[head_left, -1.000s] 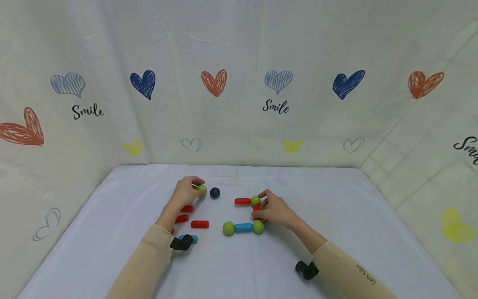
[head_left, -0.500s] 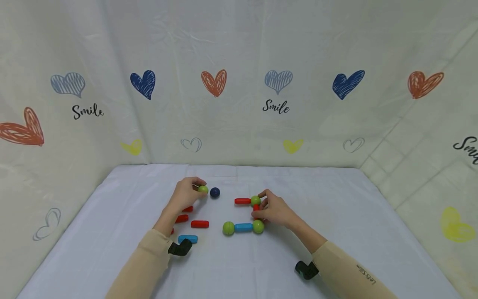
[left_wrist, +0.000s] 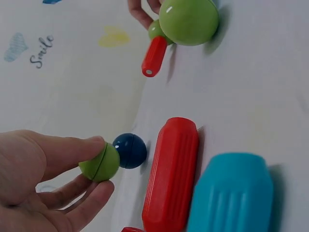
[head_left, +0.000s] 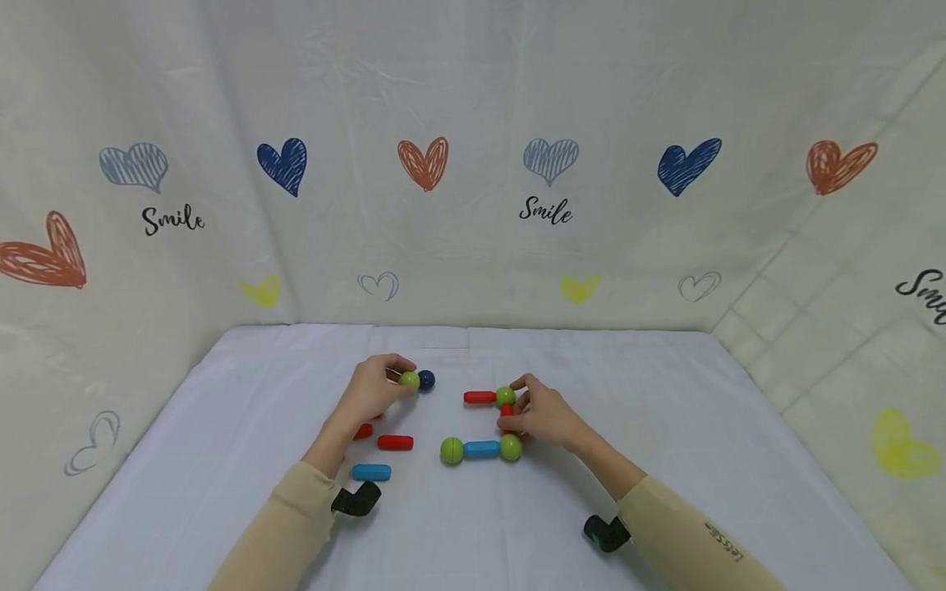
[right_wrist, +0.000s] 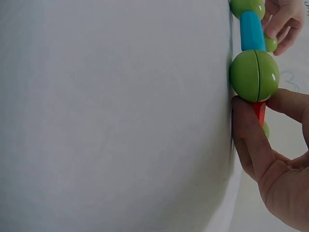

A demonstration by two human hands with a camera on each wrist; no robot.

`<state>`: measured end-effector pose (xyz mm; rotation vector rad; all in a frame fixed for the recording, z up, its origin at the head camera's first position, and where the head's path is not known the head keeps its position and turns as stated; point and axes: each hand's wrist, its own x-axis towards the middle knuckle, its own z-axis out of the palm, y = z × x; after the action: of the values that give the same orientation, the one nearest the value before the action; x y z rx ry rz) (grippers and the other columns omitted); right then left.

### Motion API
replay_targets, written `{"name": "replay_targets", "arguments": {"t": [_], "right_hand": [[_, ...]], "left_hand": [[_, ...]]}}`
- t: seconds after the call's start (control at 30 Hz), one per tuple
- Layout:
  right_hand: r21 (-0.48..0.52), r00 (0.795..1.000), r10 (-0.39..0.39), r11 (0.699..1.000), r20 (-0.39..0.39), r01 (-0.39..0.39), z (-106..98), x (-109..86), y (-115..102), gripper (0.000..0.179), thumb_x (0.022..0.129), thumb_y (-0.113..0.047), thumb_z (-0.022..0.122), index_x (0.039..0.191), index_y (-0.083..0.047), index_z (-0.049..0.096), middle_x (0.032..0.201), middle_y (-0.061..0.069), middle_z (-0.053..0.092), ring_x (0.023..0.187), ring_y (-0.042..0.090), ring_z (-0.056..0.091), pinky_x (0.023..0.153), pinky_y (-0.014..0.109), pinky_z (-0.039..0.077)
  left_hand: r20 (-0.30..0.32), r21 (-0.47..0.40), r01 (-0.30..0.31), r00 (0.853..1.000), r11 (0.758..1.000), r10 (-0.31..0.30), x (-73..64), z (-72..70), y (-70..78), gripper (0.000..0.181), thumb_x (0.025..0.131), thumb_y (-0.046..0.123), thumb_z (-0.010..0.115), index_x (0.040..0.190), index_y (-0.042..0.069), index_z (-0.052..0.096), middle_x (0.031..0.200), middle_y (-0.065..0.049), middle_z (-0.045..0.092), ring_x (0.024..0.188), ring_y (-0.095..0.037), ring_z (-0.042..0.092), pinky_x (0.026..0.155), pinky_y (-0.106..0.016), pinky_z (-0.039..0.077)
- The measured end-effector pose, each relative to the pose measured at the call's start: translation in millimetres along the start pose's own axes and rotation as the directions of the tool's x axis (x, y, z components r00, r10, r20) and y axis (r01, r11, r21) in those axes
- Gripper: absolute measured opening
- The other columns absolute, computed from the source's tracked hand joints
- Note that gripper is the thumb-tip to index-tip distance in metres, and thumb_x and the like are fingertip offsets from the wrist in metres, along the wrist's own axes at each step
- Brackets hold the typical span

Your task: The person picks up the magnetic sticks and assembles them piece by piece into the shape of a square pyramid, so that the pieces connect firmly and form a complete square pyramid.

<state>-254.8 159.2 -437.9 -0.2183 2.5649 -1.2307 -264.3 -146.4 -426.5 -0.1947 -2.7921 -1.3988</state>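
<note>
My left hand (head_left: 369,392) pinches a green ball (head_left: 410,381) between thumb and fingers near the back of the table. The ball sits right beside a dark blue ball (head_left: 427,380) and appears to touch it. My right hand (head_left: 550,417) grips a short red rod (head_left: 507,411), partly hidden by fingers, in a joined shape. That rod links a far green ball (head_left: 506,396) to a near green ball (head_left: 511,447). From the far ball a red rod (head_left: 479,397) points left. From the near one a blue rod (head_left: 482,449) leads to another green ball (head_left: 452,451).
Loose on the white tablecloth (head_left: 458,533) lie a red rod (head_left: 395,442) and a blue rod (head_left: 372,472), left of the joined shape. Another red rod (head_left: 363,431) shows partly behind the left wrist. A patterned curtain (head_left: 473,246) rises behind the table.
My left hand has moved slightly right and nearer with the green ball, closing the gap to the dark blue ball. My right hand and the joined shape stay put.
</note>
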Motion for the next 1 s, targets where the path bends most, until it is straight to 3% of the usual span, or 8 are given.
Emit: {"name": "replay_targets", "arguments": {"t": [0.27,0.5,0.73,1.0], "right_hand": [[0.000,1.000,0.001,1.000,-0.003,-0.001,0,0.1,0,0.061,0.088,-0.019,0.084,0.134,-0.003,0.047,0.094,0.007,0.061,0.077,0.020,0.062,0.069,0.031,0.059],[-0.013,1.000,0.002,1.000,-0.009,-0.003,1,-0.3,0,0.060,0.088,-0.019,0.083,0.134,-0.003,0.048,0.094,0.007,0.061,0.076,0.020,0.062,0.069,0.031,0.059],[-0.015,1.000,0.007,1.000,-0.003,-0.007,2,-0.8,0,0.061,0.088,-0.019,0.083,0.134,-0.002,0.047,0.093,0.007,0.061,0.076,0.019,0.062,0.069,0.031,0.059],[-0.008,1.000,-0.003,1.000,-0.009,0.003,0,0.6,0,0.062,0.088,-0.019,0.084,0.134,-0.002,0.047,0.094,0.007,0.061,0.077,0.020,0.062,0.069,0.031,0.059]], "left_hand": [[0.006,-0.010,0.002,1.000,1.000,-0.002,-3.8,8.5,8.4,0.031,0.089,0.012,0.081,0.119,0.008,0.072,0.110,-0.004,0.070,0.104,-0.025,0.063,0.088,-0.042,0.055],[0.017,-0.039,-0.008,1.000,0.999,0.009,-6.4,18.3,12.0,0.028,0.089,0.011,0.081,0.116,0.010,0.073,0.106,0.000,0.069,0.101,-0.022,0.063,0.088,-0.040,0.055],[0.064,-0.060,-0.045,0.997,0.997,0.049,-4.5,30.2,10.9,0.032,0.088,0.008,0.082,0.118,0.004,0.072,0.100,0.000,0.068,0.095,-0.020,0.062,0.083,-0.035,0.056],[0.089,-0.040,-0.061,0.994,0.997,0.065,-0.2,34.7,15.6,0.032,0.089,0.011,0.082,0.119,0.009,0.072,0.101,0.002,0.068,0.093,-0.019,0.062,0.087,-0.035,0.056]]}}
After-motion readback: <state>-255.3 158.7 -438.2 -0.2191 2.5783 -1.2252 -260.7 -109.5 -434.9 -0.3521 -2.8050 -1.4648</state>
